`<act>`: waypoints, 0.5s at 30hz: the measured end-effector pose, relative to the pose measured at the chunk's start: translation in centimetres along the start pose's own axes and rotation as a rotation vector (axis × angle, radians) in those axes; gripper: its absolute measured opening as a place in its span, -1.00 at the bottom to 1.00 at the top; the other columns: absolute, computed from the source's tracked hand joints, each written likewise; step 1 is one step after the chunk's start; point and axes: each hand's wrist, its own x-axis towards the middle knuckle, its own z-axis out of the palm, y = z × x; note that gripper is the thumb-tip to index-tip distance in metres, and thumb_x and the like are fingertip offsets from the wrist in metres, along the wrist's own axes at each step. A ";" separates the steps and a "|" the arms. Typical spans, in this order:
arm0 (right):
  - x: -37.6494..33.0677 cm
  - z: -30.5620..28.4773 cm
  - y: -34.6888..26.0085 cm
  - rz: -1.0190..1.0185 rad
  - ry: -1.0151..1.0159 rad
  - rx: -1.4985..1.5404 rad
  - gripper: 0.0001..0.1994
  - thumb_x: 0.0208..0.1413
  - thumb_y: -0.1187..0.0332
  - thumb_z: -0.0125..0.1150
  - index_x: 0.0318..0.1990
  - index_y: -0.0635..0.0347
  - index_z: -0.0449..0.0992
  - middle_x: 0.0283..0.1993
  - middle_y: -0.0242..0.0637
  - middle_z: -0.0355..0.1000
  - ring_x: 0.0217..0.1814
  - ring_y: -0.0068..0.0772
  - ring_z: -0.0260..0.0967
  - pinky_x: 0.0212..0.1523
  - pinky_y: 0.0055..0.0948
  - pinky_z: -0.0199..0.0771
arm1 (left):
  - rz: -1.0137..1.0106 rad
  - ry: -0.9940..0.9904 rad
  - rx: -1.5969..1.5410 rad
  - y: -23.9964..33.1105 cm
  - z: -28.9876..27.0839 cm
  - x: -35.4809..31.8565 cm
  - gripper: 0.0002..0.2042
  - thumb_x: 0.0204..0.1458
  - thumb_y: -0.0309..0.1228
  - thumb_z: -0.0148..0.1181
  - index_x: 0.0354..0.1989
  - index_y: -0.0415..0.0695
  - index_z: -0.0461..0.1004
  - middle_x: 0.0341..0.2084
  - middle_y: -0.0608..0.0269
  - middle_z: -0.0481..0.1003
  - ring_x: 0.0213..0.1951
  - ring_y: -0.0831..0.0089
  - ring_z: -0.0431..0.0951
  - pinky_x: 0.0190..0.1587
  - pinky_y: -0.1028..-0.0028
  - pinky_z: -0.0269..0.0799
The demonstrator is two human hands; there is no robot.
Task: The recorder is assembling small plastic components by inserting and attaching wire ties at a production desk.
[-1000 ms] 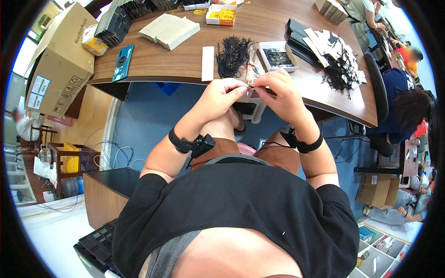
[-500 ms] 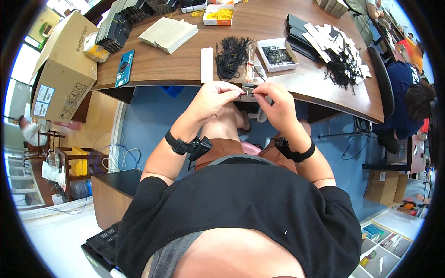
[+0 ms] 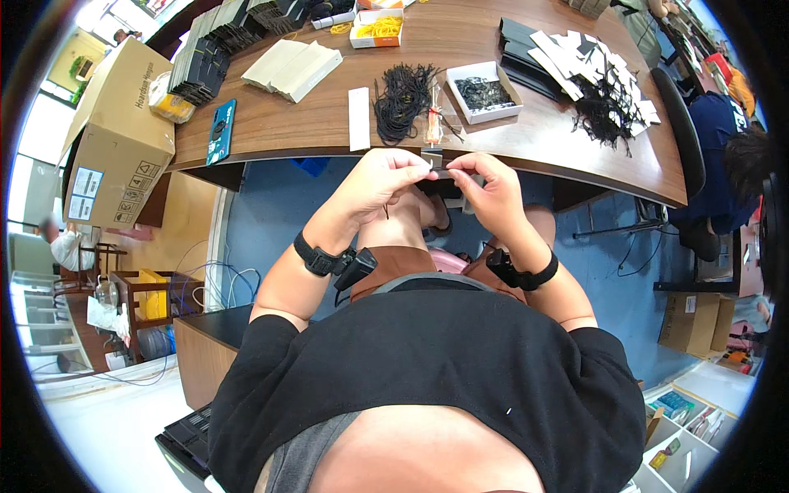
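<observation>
My left hand and my right hand meet just off the table's near edge, thumbs and forefingers pinched. Between the fingertips runs a short, thin black cord; its details are too small to make out. A dark end dangles under my left hand. Straight ahead on the table lies a heap of black cords. Beside it is a small clear packet with orange-red parts. A white open box of small black pieces stands to the right of that.
A white strip, a stack of pale cards and a blue phone-like box lie to the left. Farther off stands a box of yellow bands. White tags with black cords pile up at right. A large carton flanks the table.
My fingertips have come slightly closer together, and less of the piece shows between them. The whole view has shifted a little; the things on the table appear unmoved.
</observation>
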 end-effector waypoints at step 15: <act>-0.7 0.3 0.0 -0.619 0.123 -0.419 -0.84 -0.19 0.45 0.30 -0.37 0.11 0.51 -0.39 -0.41 0.47 -0.39 -0.41 0.40 -0.26 -0.37 0.26 | -0.358 -0.103 -0.929 -3.0 0.7 1.2 -0.83 0.19 -0.34 0.07 -0.34 -0.17 0.48 -0.76 0.54 0.11 -0.73 0.72 0.04 -0.71 0.70 -0.03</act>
